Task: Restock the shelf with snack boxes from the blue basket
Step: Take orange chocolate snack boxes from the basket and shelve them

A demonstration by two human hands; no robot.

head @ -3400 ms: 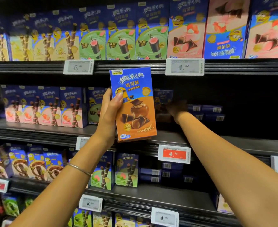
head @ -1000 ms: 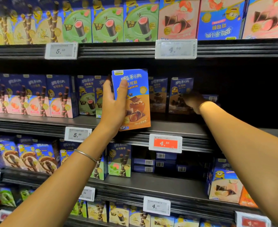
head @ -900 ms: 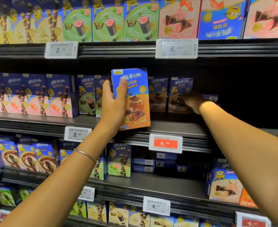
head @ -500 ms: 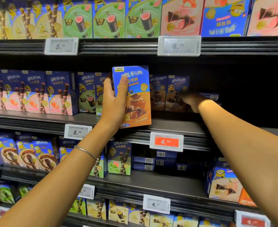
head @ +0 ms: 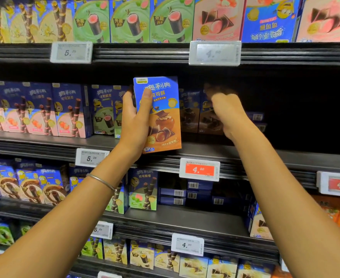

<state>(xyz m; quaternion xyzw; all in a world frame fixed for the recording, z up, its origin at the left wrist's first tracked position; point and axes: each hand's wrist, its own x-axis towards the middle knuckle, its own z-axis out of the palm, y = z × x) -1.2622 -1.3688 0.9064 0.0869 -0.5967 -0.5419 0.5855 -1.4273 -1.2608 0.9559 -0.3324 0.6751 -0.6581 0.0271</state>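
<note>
The black metal shelf (head: 285, 157) takes up pretty much the whole view. A row of pink-and-blue wafer-stick boxes (head: 44, 111) fills its left end, and there's a dark, mostly bare stretch toward the right end. A couple of dim brown-and-blue boxes (head: 189, 112) stand far back near the middle. The blue-and-orange cardboard snack box (head: 161, 117) is upright in the air just over the shelf's front edge, not set down yet. The left hand (head: 134, 125) wraps its left side, thumb across the front, fingers behind. The right hand (head: 225, 111) is back by the dim boxes with its fingers curled, but it's blurry, so can't tell if it's got hold of anything. My guess is the box is light, stiffish card with a slick print that dents if squeezed, so grip the narrow sides. An orange price tag (head: 199, 169) hangs on the front edge just below.
</note>
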